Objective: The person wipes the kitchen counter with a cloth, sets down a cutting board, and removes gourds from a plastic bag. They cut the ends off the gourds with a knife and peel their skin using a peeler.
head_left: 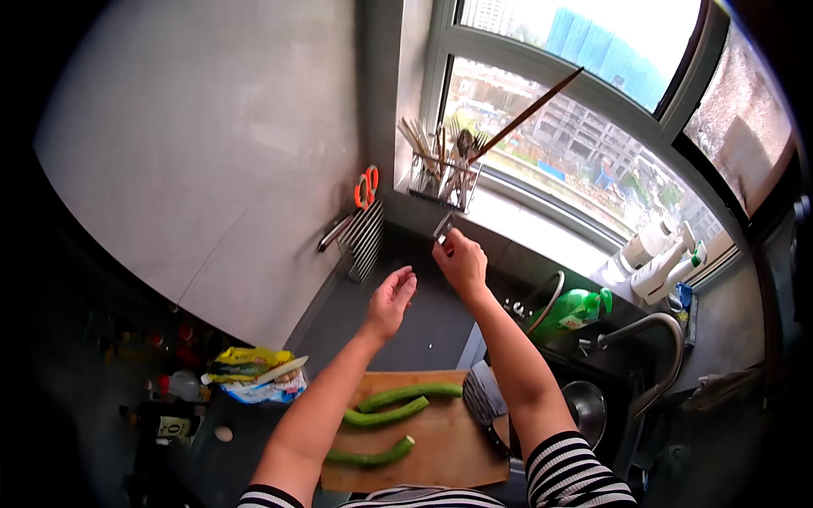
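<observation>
My right hand [464, 262] pinches a small silver metal tool [443, 227] mid-frame; my left hand [391, 300] hovers loosely half-curled. Long green vegetables [385, 417] lie on a brown wooden board [453, 444], lower centre.

The right hand [463, 261] hides part of a metal tool [443, 226] (too small to identify).

One head-worn camera looks forward and down, in a wide view tilted so that the window [593, 135] slants; the cutting board [449, 440] lies close, at the bottom, the left hand [391, 303] and right hand [461, 261] farther out, near mid-frame.
</observation>
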`<state>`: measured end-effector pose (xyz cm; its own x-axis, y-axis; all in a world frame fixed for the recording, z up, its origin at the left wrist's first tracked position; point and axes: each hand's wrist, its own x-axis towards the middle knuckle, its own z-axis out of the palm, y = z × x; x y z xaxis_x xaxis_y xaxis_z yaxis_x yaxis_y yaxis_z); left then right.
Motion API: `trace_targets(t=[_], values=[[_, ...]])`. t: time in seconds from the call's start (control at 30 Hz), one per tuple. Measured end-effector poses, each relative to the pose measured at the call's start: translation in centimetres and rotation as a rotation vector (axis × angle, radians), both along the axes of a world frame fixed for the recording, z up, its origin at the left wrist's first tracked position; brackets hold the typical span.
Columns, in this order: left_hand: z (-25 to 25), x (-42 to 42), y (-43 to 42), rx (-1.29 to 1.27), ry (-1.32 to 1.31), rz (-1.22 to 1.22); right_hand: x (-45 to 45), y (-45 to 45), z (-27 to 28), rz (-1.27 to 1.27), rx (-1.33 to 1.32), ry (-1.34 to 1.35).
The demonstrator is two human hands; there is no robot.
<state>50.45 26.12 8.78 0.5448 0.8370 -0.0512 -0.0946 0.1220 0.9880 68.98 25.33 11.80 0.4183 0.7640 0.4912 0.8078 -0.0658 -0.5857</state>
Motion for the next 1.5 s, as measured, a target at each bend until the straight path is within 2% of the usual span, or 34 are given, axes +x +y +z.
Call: trace_targets(t=[0.1, 0.13, 0.17, 0.23, 0.3, 0.33, 0.43, 0.47, 0.5, 0.57, 0.63, 0.7, 0.73, 0.77, 0.83, 0.87, 0.97, 1.03, 1.07, 1.17, 1.2, 1.3, 1.33, 1.37, 1.4, 1.43, 1.5], values=[[-0.8, -3.0, -2.4, -0.034, 0.055, 0.003, -2.8, -4.9, -3.9, 0.107, -0.168, -0.402], [-1.5, -3.6, -3.4, -0.078, 0.064, 0.049, -3.9, -6.6, -4.9, 0.183, -0.235, -0.459], [-2.4, -4.6, -4.3, -0.138, 0.106, -0.006, -5.0, -8.4, -5.9, 0.259, -0.305, -0.512], [-4.3, -6.6, -6.2, -0.256, 0.184, -0.124, -7.0, -11.6, -7.2, 0.290, -0.357, -0.486], [-5.9, -7.8, -9.1, -0.313, 0.145, -0.098, -8.5, -14.7, -7.6, 0.254, -0.385, -0.389], [-5.6, -8.1, -10.8, -0.380, 0.106, -0.064, -8.8, -16.3, -6.8, 0.263, -0.359, -0.213], [-6.3, -8.8, -14.1, -0.518, 0.017, -0.027, -10.7, -20.4, -8.1, -0.005, -0.317, 0.373], [-6.6, -8.9, -15.1, -0.543, 0.007, -0.032, -10.7, -22.0, -11.2, 0.041, -0.287, 0.576], [-6.9, -9.0, -16.0, -0.564, -0.003, -0.038, -11.3, -23.1, -11.8, 0.038, -0.438, 1.112], [-7.9, -8.7, -17.6, -0.536, -0.092, -0.215, -11.7, -25.3, -12.6, 0.220, -0.316, 1.884], [-9.5, -8.8, -17.9, -0.489, 0.132, -0.353, -12.8, -26.3, -12.1, 0.081, -0.098, 1.895], [-11.2, -8.7, -17.2, 0.035, 0.327, -0.320, -13.1, -27.3, -12.2, -0.085, 0.048, 1.802], [-11.0, -8.7, -16.6, 0.228, 0.354, -0.214, -12.7, -27.9, -12.8, -0.177, 0.077, 1.707], [-11.7, -8.9, -15.4, 0.592, 0.461, -0.139, -12.4, -28.7, -13.4, -0.271, 0.103, 1.612], [-12.7, -9.4, -13.3, 0.823, 0.718, -0.271, -11.7, -30.9, -14.6, -0.189, 0.020, 1.355], [-13.1, -9.4, -12.7, 0.774, 0.844, -0.398, -11.2, -32.2, -15.1, -0.154, -0.023, 1.222], [-13.1, -9.0, -11.3, 0.843, 0.848, -0.538, -11.4, -34.9, -15.1, -0.189, -0.264, 0.904], [-13.2, -8.8, -11.4, 0.906, 0.843, -0.469, -11.5, -36.1, -16.1, -0.083, -0.354, 0.769], [-13.3, -8.6, -11.7, 0.937, 0.845, -0.428, -11.8, -36.4, -16.9, -0.087, -0.377, 0.803], [-10.5, -8.0, -13.7, 0.941, 0.847, -0.308, -12.1, -36.1, -17.2, -0.042, -0.305, 0.636], [-10.0, -8.0, -14.8, 0.911, 0.807, -0.248, -12.3, -36.1, -17.0, -0.067, -0.276, 0.691], [-10.0, -8.0, -17.8, 0.425, 0.719, -0.300, -12.0, -36.0, -16.7, -0.103, -0.225, 0.823], [-10.1, -7.8, -18.9, 0.333, 0.645, -0.328, -11.3, -36.4, -16.7, -0.100, -0.234, 0.847], [-10.1, -7.9, -20.7, -0.063, 0.498, -0.321, -10.7, -36.8, -16.7, -0.099, -0.243, 0.873], [-10.6, -7.7, -21.9, -0.194, 0.432, -0.334, -10.0, -37.4, -16.7, -0.102, -0.251, 0.899], [-10.8, -7.6, -23.2, -0.321, 0.361, -0.349, -9.1, -38.0, -16.6, -0.030, -0.283, 1.069], [-10.6, -7.3, -25.6, -0.637, 0.241, -0.250, -8.1, -38.8, -16.4, 0.079, -0.170, 1.307]])
